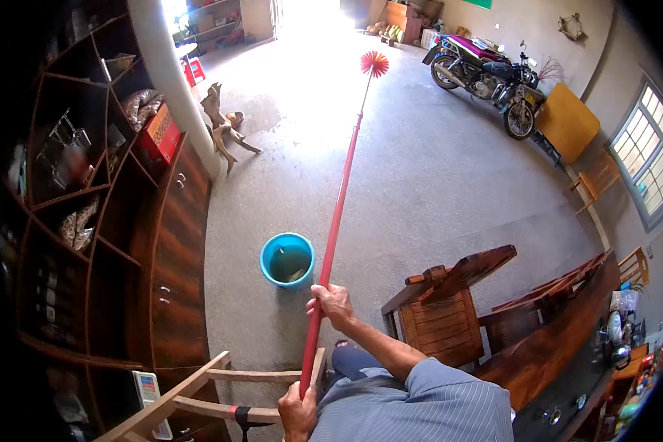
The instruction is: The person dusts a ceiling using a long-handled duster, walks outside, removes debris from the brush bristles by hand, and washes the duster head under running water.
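Holding the red pole [337,214] out ahead, its round brush [374,64] beyond the blue bucket [287,241], we clamp our right hand [335,304] and left hand [297,414] around it. Steering it likely calls for 2 firm grips.

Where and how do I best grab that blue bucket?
I'd grip opposite sides of the blue bucket's rim, coming from above. It stands upright with its round mouth open upward, and there's liquid inside, so a two-sided grip should help keep it level.
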Motion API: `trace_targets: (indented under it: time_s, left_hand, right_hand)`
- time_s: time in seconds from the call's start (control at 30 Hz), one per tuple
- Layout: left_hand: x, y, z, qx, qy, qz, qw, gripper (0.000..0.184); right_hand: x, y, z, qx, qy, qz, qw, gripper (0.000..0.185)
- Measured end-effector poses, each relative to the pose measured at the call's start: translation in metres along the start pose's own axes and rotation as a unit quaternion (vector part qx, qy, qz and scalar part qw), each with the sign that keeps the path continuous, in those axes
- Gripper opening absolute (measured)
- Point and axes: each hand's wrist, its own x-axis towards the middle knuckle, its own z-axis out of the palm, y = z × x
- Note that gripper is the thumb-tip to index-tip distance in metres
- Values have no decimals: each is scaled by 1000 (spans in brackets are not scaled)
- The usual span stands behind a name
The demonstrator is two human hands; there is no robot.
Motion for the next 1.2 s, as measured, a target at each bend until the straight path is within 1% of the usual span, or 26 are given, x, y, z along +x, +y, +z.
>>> trace_targets:
  time_s: [0.1,0.2,0.33,0.37,0.43,0.47,0.57,0.67,0.77,0.83,0.97,1.17,1.2]
  left_hand:
    - [11,-6,5,27,-21,-26,999,22]
    - [29,-8,16,36,-29,-8,999,22]
    - [71,6,31,50,-63,-61,995,21]
    - [84,12,37,67,-45,-38,996,19]
    - [113,23,48,104,-8,11,994,21]
    - [127,31,50,105,-40,-60,992,23]
    - [165,45,62,99,-49,-86,990,22]
    - [194,56,70,92,-55,-85,991,22]
    - [223,74,76,80,-73,-86,990,23]
    - [238,81,79,70,-85,-100,989,23]
    - [264,76,86,77,-87,-82,990,24]
    - [314,78,82,73,-83,-52,993,25]
    - [324,73,83,59,-74,-60,994,24]
  right_hand:
    - [12,6,-7,8,3,25,1000,26]
    - [32,10,-17,26,6,49,998,25]
    - [80,8,-34,46,5,67,997,25]
    - [92,5,-39,39,10,74,996,26]
    - [114,-12,-43,29,19,85,996,27]
    - [125,-21,-45,32,20,84,996,27]
    - [158,-39,-53,36,25,81,996,27]
    - [187,-48,-61,33,30,70,997,28]
    - [213,-55,-68,15,47,81,995,29]
    - [225,-58,-70,17,56,58,997,30]
    - [237,-88,-72,-23,74,36,996,32]
    - [284,-94,-64,1,73,39,997,32]
    - [295,-96,-60,13,69,28,997,31]
